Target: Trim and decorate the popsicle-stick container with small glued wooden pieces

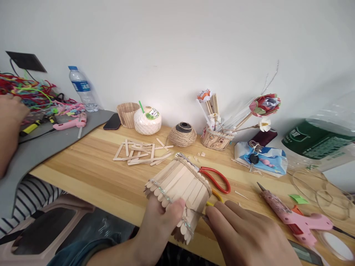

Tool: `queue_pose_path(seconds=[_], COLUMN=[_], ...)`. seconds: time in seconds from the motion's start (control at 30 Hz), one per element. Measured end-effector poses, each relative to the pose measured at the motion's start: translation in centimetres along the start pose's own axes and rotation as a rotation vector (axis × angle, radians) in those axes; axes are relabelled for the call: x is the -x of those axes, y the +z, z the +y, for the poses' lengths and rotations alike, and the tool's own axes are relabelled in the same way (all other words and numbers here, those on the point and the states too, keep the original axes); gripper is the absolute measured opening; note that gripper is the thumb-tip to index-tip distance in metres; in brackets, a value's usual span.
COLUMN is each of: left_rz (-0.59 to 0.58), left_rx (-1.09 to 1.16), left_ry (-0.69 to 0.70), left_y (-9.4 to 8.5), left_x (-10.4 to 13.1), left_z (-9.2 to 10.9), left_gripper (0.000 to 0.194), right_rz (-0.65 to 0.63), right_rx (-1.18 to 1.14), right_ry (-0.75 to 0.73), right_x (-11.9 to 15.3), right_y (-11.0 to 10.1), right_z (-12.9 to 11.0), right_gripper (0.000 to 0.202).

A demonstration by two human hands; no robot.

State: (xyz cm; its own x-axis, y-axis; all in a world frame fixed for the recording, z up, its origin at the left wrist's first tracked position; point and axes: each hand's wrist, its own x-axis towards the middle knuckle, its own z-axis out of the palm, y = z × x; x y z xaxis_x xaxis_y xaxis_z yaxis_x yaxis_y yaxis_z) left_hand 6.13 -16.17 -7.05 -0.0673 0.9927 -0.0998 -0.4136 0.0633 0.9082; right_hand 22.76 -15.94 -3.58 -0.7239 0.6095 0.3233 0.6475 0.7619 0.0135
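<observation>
A container of upright wooden craft sticks (181,179) lies tilted over the table's front edge, with twine round one rim and a glittery trim near the other. My left hand (163,218) grips it at the trimmed end, thumb on the outer sticks and the other fingers hidden behind or inside. My right hand (244,229) is closed at its right side, pinching a thin dark strand or tool that reaches to the sticks by my left thumb. Scissors with red handles (219,179) lie partly behind the container; a yellow handle (217,197) shows beside them.
Loose sticks (141,152), a twine roll (182,135), a coconut (147,121) and a stick cup (127,114) stand behind. Pink glue gun (296,218) lies right, below a large bottle (318,138). Another person's hand (13,107) is at far left by colourful cords (36,92).
</observation>
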Motion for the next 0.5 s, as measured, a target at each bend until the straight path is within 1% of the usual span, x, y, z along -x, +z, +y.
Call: queue_pose_path(seconds=[0.1, 0.2, 0.33, 0.43, 0.5], left_rz=[0.025, 0.016, 0.011, 0.070, 0.122], left_rx=[0.013, -0.006, 0.021, 0.061, 0.076], left_ry=[-0.008, 0.004, -0.021, -0.074, -0.083], left_y=[0.1, 0.1, -0.1, -0.2, -0.2], left_x=[0.0, 0.0, 0.1, 0.4, 0.7], left_z=[0.1, 0.2, -0.3, -0.9, -1.3], left_gripper=[0.031, 0.029, 0.024, 0.021, 0.021], right_rz=[-0.038, -0.073, -0.146, -0.195, -0.205], right_rx=[-0.047, -0.112, -0.238, -0.322, -0.351], right_ry=[0.007, 0.003, 0.061, 0.125, 0.160], right_x=[-0.3, -0.5, -0.4, -0.4, -0.5], right_y=[0.1, 0.2, 0.1, -0.1, -0.1], right_z=[0.1, 0.3, 0.1, -0.1, -0.2], right_gripper=[0.021, 0.020, 0.022, 0.022, 0.022])
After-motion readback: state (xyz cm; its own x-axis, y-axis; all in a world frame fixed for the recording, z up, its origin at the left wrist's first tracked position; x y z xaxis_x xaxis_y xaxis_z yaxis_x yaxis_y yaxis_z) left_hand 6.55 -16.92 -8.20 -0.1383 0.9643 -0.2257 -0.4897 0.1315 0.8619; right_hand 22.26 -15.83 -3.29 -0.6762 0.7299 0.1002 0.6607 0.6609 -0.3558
